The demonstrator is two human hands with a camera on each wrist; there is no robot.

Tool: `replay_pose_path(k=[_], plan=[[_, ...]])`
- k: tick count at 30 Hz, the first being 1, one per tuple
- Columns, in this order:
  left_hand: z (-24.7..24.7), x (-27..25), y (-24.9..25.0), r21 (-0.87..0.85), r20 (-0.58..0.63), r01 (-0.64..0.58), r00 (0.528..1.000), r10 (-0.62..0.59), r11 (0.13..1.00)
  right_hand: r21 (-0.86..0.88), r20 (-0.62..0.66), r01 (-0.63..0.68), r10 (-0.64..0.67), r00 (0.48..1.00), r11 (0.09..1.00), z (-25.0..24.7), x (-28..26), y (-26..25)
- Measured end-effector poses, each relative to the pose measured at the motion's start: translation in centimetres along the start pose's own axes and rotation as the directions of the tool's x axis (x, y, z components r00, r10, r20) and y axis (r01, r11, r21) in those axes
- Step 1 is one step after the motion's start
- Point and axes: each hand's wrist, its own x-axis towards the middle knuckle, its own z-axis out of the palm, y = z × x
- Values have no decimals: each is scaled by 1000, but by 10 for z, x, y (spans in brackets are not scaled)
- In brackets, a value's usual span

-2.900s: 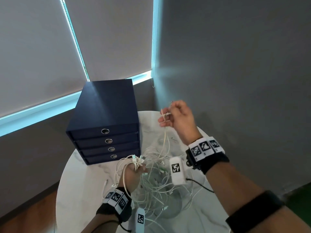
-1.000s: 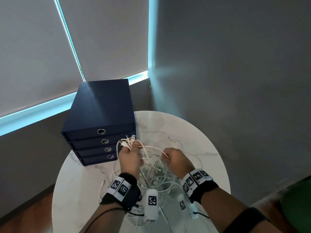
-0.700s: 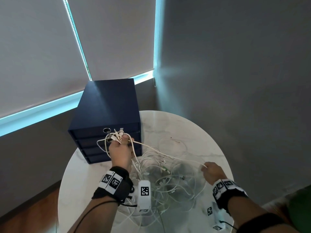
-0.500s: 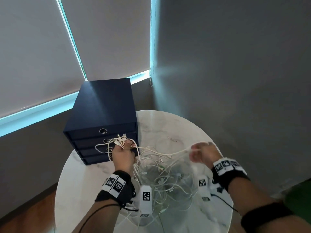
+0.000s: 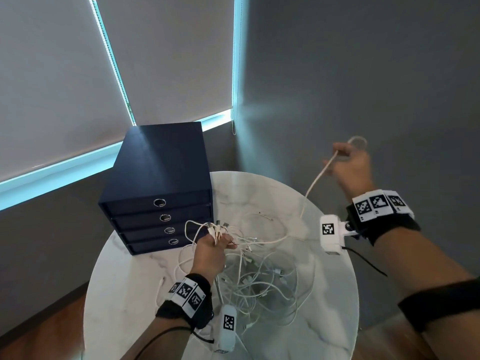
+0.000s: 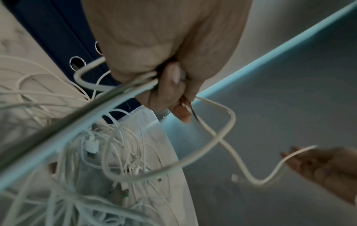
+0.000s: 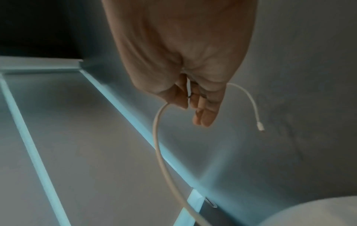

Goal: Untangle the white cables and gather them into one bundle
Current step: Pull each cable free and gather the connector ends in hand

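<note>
A tangle of white cables lies on the round marble table. My left hand is low over the table's middle and grips a bunch of cable ends that stick up above its fist; the left wrist view shows my fingers curled round several strands. My right hand is raised high beyond the table's right edge and holds one white cable, which runs down to the tangle. In the right wrist view this cable passes through my fingers, and its free plug end dangles.
A dark blue box with several drawers stands at the table's back left, just behind my left hand. Grey walls and window blinds lie beyond. Wooden floor shows left of the table.
My right hand has risen up and out to the right, drawing one cable out of the tangle. My left hand has stayed low over the table, still gripping the cable ends.
</note>
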Motion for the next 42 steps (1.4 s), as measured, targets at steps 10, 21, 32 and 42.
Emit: replay_pose_path(k=[10, 21, 32, 42], plan=[[0, -13, 6, 21, 168, 18, 986, -21, 1000, -487, 88, -396, 495, 865, 779, -19, -64, 105], [23, -42, 50, -199, 268, -140, 944, 191, 970, 177, 832, -156, -63, 550, 972, 92, -168, 25], [-17, -36, 72, -400, 123, -211, 952, 280, 892, 298, 570, -108, -86, 817, 948, 87, -157, 16], [-13, -28, 35, -274, 238, -22, 967, 90, 961, 457, -282, -23, 169, 944, 889, 5, -53, 12]])
